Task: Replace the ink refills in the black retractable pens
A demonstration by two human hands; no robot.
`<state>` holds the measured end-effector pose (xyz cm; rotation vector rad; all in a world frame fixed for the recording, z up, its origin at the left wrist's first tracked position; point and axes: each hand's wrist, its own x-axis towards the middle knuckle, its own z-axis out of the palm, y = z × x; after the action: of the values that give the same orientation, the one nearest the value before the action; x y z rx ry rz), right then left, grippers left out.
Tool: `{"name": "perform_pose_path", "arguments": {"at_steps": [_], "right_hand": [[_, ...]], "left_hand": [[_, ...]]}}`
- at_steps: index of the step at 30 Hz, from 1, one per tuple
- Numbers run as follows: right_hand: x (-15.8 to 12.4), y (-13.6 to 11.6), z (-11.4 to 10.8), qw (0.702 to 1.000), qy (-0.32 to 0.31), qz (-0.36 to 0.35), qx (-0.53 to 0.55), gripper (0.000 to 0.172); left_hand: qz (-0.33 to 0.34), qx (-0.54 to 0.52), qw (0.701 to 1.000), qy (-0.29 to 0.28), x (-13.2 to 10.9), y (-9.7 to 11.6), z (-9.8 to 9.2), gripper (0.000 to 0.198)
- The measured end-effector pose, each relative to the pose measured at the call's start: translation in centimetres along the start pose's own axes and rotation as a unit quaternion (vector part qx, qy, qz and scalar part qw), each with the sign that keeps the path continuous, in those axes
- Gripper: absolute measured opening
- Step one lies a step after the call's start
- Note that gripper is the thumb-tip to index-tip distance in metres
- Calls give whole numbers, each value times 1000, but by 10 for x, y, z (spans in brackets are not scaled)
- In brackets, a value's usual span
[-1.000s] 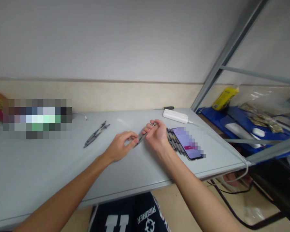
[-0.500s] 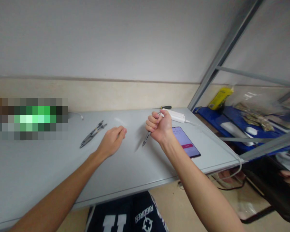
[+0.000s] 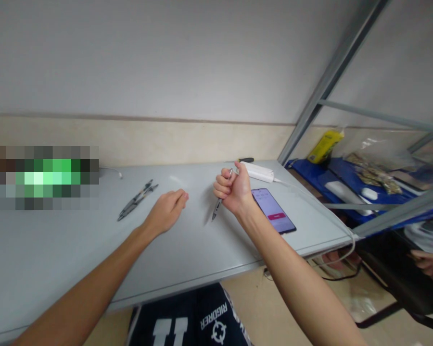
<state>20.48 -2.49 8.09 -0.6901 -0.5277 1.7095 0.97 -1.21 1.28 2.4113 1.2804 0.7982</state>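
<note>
One pen (image 3: pixel 216 211) in the right hand (image 3: pixel 234 190), fist clenched round it, tip poking out at 7 o'clock, barrel mostly hidden. The left hand (image 3: pixel 168 211) lies loose and empty, with two more pens (image 3: pixel 137 200) at its 10 o'clock and one phone (image 3: pixel 273 210) at the fist's 4 o'clock.

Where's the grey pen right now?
In the head view, the slim grey pen is gripped in the right hand, tip down over the pale grey table, just left of the black smartphone.
</note>
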Motion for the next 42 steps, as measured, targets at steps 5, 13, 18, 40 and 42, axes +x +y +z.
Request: {"name": "perform_pose_path", "arguments": {"at_steps": [5, 13, 18, 40, 42], "right_hand": [[1, 1, 1, 998, 47, -19, -46, 29], [8, 12, -15, 867, 129, -110, -469, 19], [3, 14, -33, 553, 121, -135, -813, 22], [-10, 37, -59, 330, 101, -230, -910, 27], [-11, 39, -58, 317, 102, -236, -913, 25]], "left_hand": [[7, 14, 1000, 3, 1, -1, 1, 38], [-61, 218, 971, 76, 0, -5, -5, 25], [-126, 291, 946, 59, -2, -13, -15, 33], [-141, 286, 948, -5, -1, -30, -19, 43], [-132, 281, 951, 7, -1, -29, -17, 42]]}}
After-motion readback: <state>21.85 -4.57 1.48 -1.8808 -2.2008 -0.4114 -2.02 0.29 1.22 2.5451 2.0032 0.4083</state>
